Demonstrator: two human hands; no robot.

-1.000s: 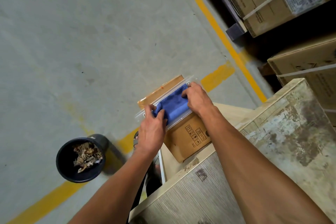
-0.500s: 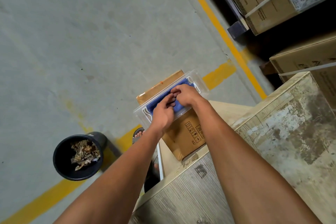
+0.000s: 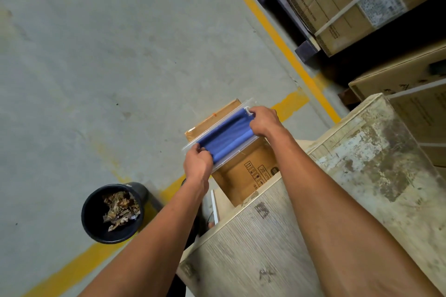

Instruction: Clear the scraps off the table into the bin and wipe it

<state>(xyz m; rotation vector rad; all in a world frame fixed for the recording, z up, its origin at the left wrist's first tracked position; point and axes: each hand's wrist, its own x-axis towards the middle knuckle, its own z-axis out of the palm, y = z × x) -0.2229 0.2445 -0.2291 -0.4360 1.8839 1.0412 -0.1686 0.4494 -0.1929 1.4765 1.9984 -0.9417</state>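
Scraps lay already in the bin (image 3: 113, 213) at lower left, while both hands, left hand (image 3: 197, 163) and right hand (image 3: 263, 121), gripped the blue cloth (image 3: 226, 138), so wiping of the bench (image 3: 362, 176) was left.

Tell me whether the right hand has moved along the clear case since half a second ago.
Yes. The right hand has slid from the middle of the clear case to its far end, away from the left hand, judged against the cardboard box beneath.

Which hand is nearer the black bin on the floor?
Left. The left hand grips the clear case's near end, above and right of the black bin; the right hand holds the far end.
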